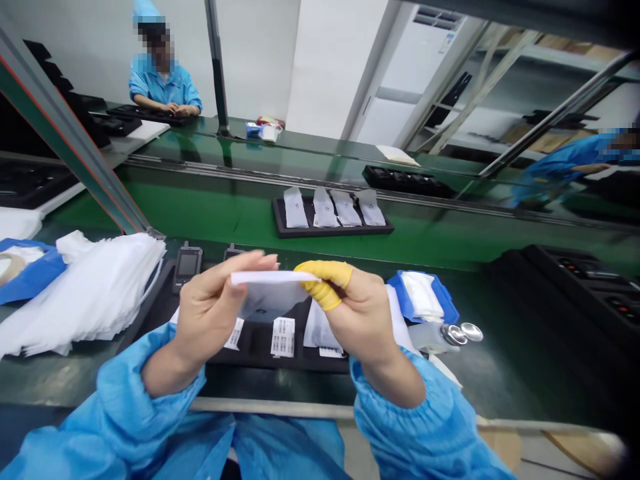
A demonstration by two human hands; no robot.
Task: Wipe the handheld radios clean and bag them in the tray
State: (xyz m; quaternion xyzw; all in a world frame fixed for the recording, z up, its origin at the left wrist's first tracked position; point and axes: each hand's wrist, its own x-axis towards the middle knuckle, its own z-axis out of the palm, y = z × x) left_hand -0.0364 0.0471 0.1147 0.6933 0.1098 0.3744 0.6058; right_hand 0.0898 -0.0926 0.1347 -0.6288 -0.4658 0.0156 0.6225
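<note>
Between my two hands a thin white pouch (273,300) is held up, its flat upper edge towards me and a small dark mark on its front. My left hand (210,307) grips the pouch's left end between thumb and fingers. Yellow finger covers sit on my right hand (357,300), which pinches the right end. Below is a black tray (295,357) with small printed label sheets (283,337) and another white pouch (319,327). Behind my left hand stand two handheld radios, one radio (188,265) in plain sight and the other radio (233,251) partly hidden.
A stack of white pouches (95,287) lies left. Right are a blue box of white wipes (424,295), a bottle with a metal lid (443,337) and black trays (575,300). Filled pouches stand in a tray (335,233) on the green conveyor (225,207). Two co-workers sit beyond.
</note>
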